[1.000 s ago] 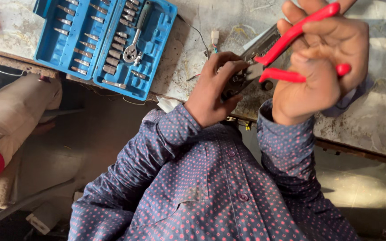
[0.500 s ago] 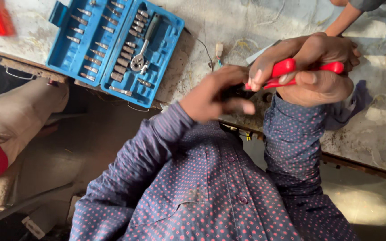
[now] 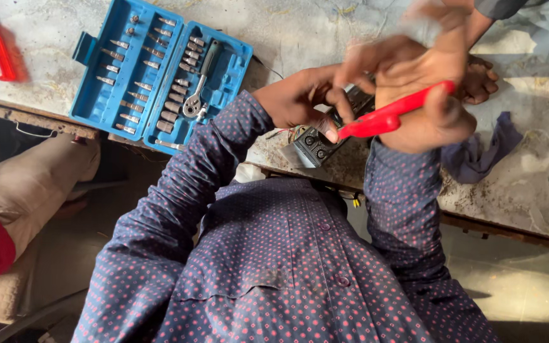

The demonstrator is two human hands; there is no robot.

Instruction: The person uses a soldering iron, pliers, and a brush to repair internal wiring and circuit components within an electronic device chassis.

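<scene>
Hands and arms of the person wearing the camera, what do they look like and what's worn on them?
Both hands, the left hand and the right hand, are bare, without gloves. Both arms wear the long sleeves of a dark navy button-up shirt dotted with small reddish-pink spots, reaching to the wrists. The right hand is motion-blurred, so any rings can't be made out.

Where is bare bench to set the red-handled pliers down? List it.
Free: grey bench between blue socket case and raised hands; also right of the dark cloth. Crowded: around the black device under left hand and right hand.
</scene>
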